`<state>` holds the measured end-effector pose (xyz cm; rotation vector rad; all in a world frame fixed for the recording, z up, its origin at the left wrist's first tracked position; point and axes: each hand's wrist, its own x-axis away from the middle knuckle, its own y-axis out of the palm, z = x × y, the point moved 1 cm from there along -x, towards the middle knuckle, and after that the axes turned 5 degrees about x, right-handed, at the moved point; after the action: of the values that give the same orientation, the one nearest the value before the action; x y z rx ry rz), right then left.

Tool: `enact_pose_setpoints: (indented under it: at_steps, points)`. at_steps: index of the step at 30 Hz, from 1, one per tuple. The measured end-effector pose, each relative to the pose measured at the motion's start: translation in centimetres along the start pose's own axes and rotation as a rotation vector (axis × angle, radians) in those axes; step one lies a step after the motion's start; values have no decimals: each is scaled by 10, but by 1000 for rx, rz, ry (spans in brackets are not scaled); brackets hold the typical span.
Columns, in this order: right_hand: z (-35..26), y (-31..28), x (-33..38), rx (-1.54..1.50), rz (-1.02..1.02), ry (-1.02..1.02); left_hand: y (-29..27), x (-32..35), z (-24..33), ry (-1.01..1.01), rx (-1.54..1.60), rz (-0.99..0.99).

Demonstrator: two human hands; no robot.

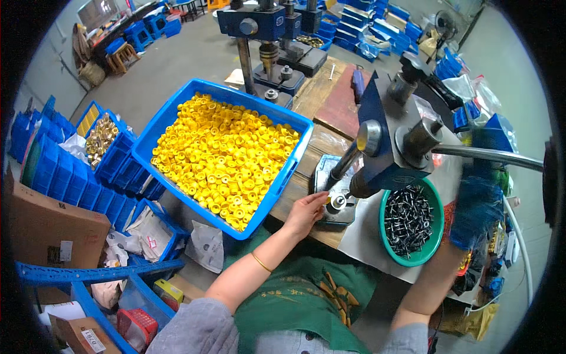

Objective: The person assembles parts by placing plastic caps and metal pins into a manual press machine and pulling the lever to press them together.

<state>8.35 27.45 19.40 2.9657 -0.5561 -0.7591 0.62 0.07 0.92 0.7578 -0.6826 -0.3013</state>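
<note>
My left hand reaches to the metal fixture of the nearest bench press. Its thumb and fingers are pinched together at the fixture's left side, and a bit of yellow shows between the tips, seemingly a small yellow plastic cap. My right forearm stretches up past a green bowl of dark screws. Something blue and blurred, perhaps a glove, covers my right hand below the steel press lever; its fingers cannot be made out.
A large blue crate full of yellow caps stands to the left of the press. More presses line the wooden bench. A screwdriver lies beyond the near one. Blue bins and a cardboard box are at the left.
</note>
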Motion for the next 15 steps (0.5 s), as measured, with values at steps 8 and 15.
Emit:
enact_pose_setpoints:
  at_steps: [8, 15]
  points:
    - [181, 100, 102, 1060, -488, 26, -3, 0, 15, 53, -224, 26]
    - [197, 96, 107, 992, -356, -25, 1, -20, 2, 484, -735, -60]
